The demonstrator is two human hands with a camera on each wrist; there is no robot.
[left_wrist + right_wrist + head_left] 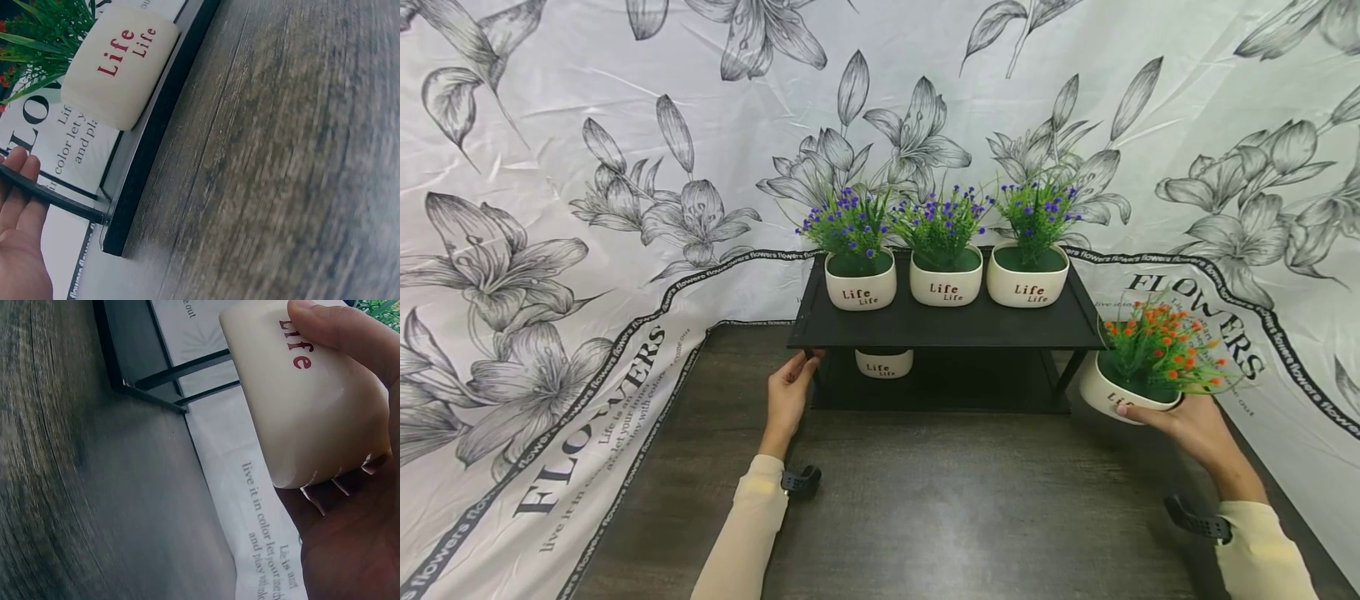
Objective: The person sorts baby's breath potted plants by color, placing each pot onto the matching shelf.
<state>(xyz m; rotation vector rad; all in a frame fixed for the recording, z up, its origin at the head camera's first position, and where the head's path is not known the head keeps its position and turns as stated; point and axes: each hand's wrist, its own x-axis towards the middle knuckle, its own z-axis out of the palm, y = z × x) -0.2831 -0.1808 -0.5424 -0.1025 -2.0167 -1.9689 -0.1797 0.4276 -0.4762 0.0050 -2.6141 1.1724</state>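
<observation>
My right hand (1195,429) grips a white oval pot of artificial orange flowers (1127,392), thumb on the front lettering and fingers under its base. The pot tilts beside the right end of a black two-tier shelf (955,329), off the table. In the right wrist view, the white pot (312,406) fills the hand. My left hand (788,396) holds the shelf's front left post (59,199), fingers behind it. Three pots of purple flowers (945,275) stand in a row on the top tier. On the lower tier at left sits another white pot (883,364), with red flowers seen in the left wrist view.
The shelf stands at the back of a dark wood-grain table (925,508). Behind and beside it hangs a white cloth (700,100) printed with lilies and lettering. Each wrist wears a black strap (801,481).
</observation>
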